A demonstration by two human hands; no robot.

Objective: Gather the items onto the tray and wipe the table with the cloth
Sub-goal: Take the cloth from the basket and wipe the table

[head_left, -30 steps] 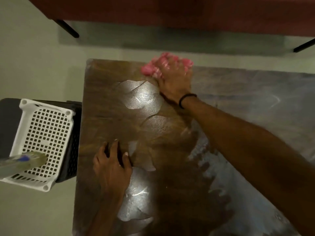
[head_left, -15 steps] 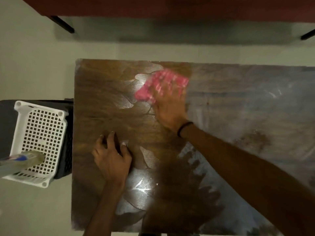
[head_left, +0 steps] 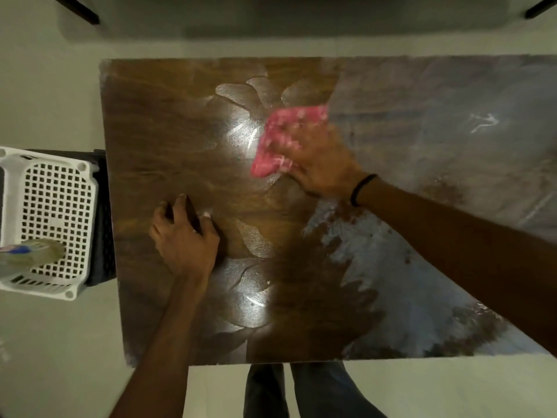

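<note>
My right hand [head_left: 322, 167] grips a pink cloth [head_left: 286, 128] and presses it onto the dark wooden table [head_left: 168, 122], a little beyond the middle; the cloth is motion-blurred. Wet, shiny wipe marks spread over the wood around it. My left hand [head_left: 184, 239] rests on the table's left part, propped on its fingertips, holding nothing. A white perforated tray [head_left: 54, 203] sits off the table's left edge on a dark stand, with a clear plastic bottle [head_left: 30, 254] lying on its near end.
The table's right part [head_left: 437, 140] looks dull and grey with dusty smears. My legs [head_left: 301, 390] stand at the near edge. A dark furniture leg [head_left: 81, 10] and the pale floor lie beyond the far edge.
My right hand has dragged the pink cloth from the table's far edge toward me, leaving fresh wet streaks. My left hand has stayed planted in the same spot.
</note>
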